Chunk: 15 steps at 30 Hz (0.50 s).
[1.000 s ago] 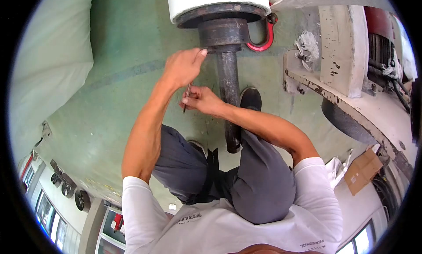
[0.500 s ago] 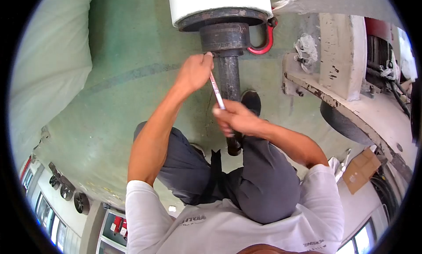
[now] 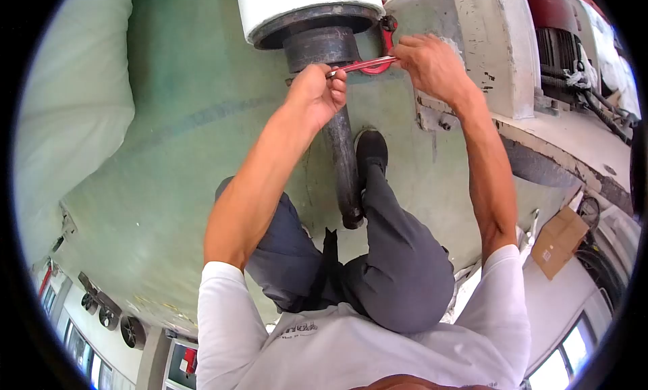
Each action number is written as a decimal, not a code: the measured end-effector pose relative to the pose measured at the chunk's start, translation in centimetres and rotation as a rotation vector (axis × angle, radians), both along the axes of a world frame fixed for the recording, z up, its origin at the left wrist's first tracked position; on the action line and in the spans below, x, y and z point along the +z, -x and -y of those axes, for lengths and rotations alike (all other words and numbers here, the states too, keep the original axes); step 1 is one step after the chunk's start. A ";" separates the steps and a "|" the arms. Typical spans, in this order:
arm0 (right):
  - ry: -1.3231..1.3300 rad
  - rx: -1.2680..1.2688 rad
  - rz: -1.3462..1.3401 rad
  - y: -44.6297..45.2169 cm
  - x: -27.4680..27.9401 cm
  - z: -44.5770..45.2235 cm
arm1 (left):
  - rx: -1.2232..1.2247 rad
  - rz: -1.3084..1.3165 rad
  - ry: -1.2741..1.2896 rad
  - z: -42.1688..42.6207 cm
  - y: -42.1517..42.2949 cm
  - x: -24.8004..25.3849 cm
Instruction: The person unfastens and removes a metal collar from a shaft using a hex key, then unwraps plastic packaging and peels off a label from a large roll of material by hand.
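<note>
A dark metal shaft (image 3: 342, 167) runs out toward me from a worn steel collar (image 3: 320, 49) below the end of a large white roll (image 3: 307, 2). My left hand (image 3: 316, 93) is closed at the collar's near edge, around one end of a slim red-and-silver bar-shaped hand tool (image 3: 364, 64). The tool's far end sits in the closed fingers of my right hand (image 3: 435, 66), off to the right of the collar. Lying almost level, it crosses in front of the collar. Its tip is hidden by my left fingers, so I cannot tell what it engages.
A red curved metal piece (image 3: 387, 32) is just behind the tool. On the right stands a chipped white machine frame (image 3: 496, 52) with a protruding base. A large pale wrapped bulk (image 3: 81, 72) fills the left side. My shoe (image 3: 371, 149) rests beside the shaft.
My right hand has swung from low by the shaft up and to the right, turning the tool from steep to nearly level. My left hand stays at the collar.
</note>
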State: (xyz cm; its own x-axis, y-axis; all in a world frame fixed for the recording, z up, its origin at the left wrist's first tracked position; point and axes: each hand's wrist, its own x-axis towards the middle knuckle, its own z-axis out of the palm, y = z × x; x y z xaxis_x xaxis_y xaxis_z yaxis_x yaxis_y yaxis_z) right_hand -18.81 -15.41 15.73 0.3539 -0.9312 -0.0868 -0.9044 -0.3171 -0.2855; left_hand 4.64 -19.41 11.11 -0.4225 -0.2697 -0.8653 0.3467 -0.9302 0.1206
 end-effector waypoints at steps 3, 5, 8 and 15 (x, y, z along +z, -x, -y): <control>0.125 -0.100 0.270 -0.7 -0.8 -2.5 | -0.203 0.208 0.381 -1.1 -0.8 3.2; -0.010 -0.285 0.474 -1.6 -0.9 -4.7 | -0.313 0.152 0.661 -0.9 -1.5 6.4; -0.177 -0.563 0.584 -2.1 -4.4 -10.5 | -0.428 0.364 0.810 0.8 -3.5 5.4; -0.161 -0.694 0.214 -0.5 -16.7 -19.3 | -0.496 0.921 0.799 4.5 -5.4 -7.7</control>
